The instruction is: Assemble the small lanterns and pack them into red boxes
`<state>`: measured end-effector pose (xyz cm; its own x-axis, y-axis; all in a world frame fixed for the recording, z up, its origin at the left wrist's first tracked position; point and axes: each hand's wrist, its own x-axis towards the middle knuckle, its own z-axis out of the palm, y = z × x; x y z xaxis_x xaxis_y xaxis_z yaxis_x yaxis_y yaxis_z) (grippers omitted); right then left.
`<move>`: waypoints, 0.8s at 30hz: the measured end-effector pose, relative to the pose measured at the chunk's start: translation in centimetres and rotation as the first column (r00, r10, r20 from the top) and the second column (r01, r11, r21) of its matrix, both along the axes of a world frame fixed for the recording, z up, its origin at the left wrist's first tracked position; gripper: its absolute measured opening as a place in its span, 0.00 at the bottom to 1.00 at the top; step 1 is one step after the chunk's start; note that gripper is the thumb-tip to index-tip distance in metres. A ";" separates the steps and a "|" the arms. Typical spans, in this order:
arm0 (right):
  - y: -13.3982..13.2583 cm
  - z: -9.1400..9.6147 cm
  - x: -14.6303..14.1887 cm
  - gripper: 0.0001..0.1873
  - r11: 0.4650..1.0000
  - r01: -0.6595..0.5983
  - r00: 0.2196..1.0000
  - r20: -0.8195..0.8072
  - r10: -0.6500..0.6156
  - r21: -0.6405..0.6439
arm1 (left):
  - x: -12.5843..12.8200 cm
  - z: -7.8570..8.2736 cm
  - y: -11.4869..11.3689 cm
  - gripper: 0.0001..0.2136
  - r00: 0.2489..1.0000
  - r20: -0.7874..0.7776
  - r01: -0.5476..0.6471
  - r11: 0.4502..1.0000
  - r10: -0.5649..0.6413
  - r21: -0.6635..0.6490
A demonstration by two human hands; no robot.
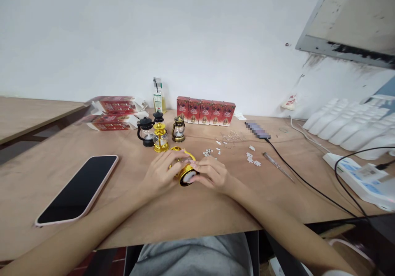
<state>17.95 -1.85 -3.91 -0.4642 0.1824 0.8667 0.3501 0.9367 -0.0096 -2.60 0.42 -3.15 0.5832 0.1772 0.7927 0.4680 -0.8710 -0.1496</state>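
A shiny gold miniature lantern [187,171] lies tilted on its side near the table's front, its round base with a white centre turned toward me. My left hand [163,171] wraps around the lantern's body from the left. At the base, the fingers of my right hand [212,172] are pinched on its rim and underside; whether a small part sits between them is hidden. Behind my hands stand another gold lantern [161,138], a black lantern [146,132] with a second dark one partly hidden, and a bronze lantern [178,129]. Small round button cells [207,152] lie just beyond my right hand.
A phone [78,189] lies at left, red boxes [205,112] and a bottle [159,97] along the wall, flattened cartons [115,113] back left. At right are white pieces [253,159], wires [233,137], a screwdriver [277,166], a cabled phone [258,130] and a power strip [354,177].
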 end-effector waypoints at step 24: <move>8.0 -2.1 9.1 0.17 0.320 0.344 0.797 0.094 -0.597 -0.883 | 0.1 0.5 -0.4 0.12 0.999 -0.033 0.009 0.996 -0.012 -0.090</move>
